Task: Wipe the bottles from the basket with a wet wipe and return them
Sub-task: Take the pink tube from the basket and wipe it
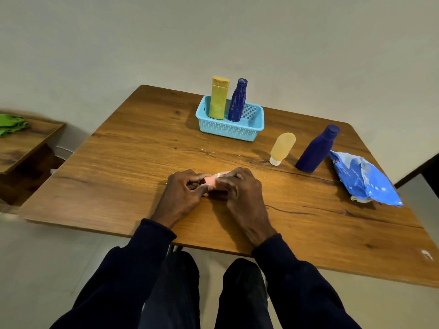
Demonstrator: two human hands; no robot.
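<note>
A small pink bottle [211, 180] lies between my two hands just above the table's middle front. My left hand [183, 193] grips its left end. My right hand [240, 188] covers its right end, with a white wet wipe [222, 174] showing between the fingers. A light blue basket [228, 129] stands at the back with a yellow bottle [218, 99] and a dark blue bottle [237, 100] upright in it. To its right, on the table, stand an orange tube [282, 147] on its white cap and a second dark blue bottle [317, 149].
A blue pack of wet wipes [363, 179] lies near the right table edge. The wooden table [118, 174] has a wall behind it. A lower wooden shelf [26, 143] at the left holds a green cloth [11, 124]. My knees are under the front edge.
</note>
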